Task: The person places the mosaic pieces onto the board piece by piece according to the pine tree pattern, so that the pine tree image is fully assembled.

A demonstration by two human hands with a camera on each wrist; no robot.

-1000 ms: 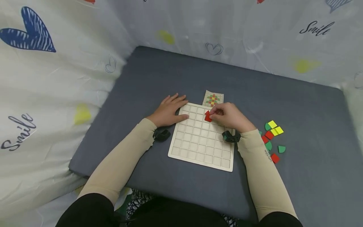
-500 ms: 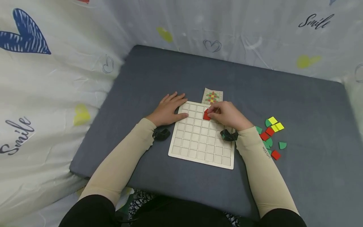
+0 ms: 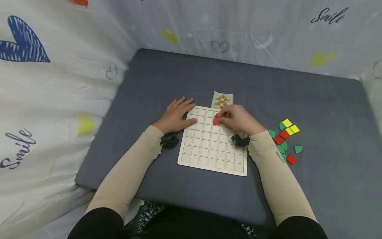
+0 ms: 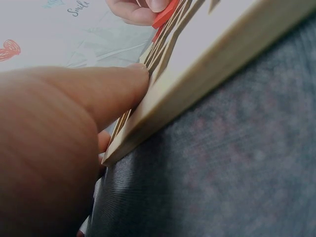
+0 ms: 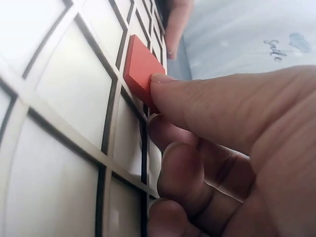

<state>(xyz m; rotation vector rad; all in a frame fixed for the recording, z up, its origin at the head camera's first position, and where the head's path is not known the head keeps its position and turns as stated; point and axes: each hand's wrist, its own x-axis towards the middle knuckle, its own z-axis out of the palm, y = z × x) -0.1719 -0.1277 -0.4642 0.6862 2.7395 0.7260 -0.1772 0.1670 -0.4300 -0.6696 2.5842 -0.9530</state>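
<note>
In the head view, the left hand [image 3: 176,116] lies spread with its fingers pointing away from the person, its thumb reaching onto the near-side rim of a gridded wooden board [image 3: 206,146]. The right hand [image 3: 239,120] bends over the far part of that board, thumb and forefinger pinching a red square tile [image 3: 216,121]. Just beyond the tile, close to the right fingertips, shows a red triangular tile [image 3: 216,115], partly covered by the fingers. Beyond the right hand, at the board's far edge, a card [image 3: 222,99] shows a pattern in green, red and yellow. To the right of the right hand, scattered on the grey surface [image 3: 185,73], are yellow tiles [image 3: 294,129], red tiles [image 3: 284,134] and rounded green tiles [image 3: 297,149], some partly hidden by the right sleeve [image 3: 277,179].

In the left wrist view, the left thumb's tip rests on the board's rim, while the other fingers are mostly hidden behind it. Farther off, the right hand's fingertips are at a red piece.

In the right wrist view, the right thumb presses on the red square tile over the grid, the remaining fingers curled beneath the thumb. Past the tile, part of the left hand shows.
</note>
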